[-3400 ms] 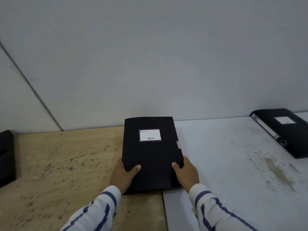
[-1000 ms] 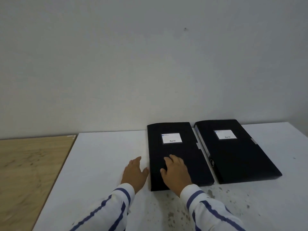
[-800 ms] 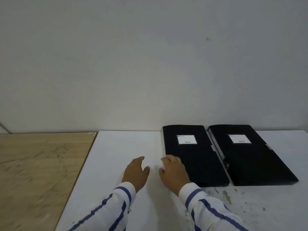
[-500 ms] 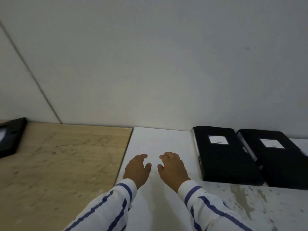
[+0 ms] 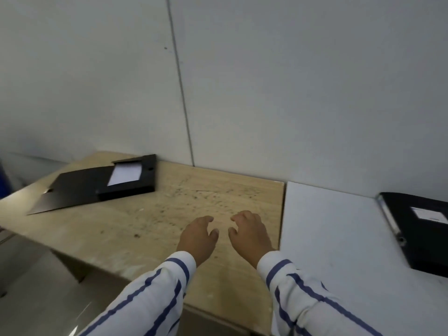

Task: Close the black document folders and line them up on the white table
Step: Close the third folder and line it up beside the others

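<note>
Head view: we take the wooden table (image 5: 169,214) as landmark.
Open folder (image 5: 101,183): far-left on it, awaiting closing.
Left hand (image 5: 197,238), right hand (image 5: 249,235): over its near edge, fingers loosely curled, holding nothing.
Closed folder (image 5: 421,226): right of it, on white table (image 5: 339,234).

Beneath your left hand (image 5: 197,238) and right hand (image 5: 249,235) lies a pale beige wood-grain tabletop (image 5: 169,214), speckled with dark flecks and fine scratches (thickest just ahead of your fingers). Its near edge cuts diagonally below your left wrist. Down to the left of that hand you see a smooth grey floor (image 5: 36,287). Beyond both hands rises a plain grey panelled wall (image 5: 291,93), with a thin dark vertical seam (image 5: 180,81) running up above your left hand. Far left of it, a blurred blue object (image 5: 3,183) shows at the frame's edge.
</note>
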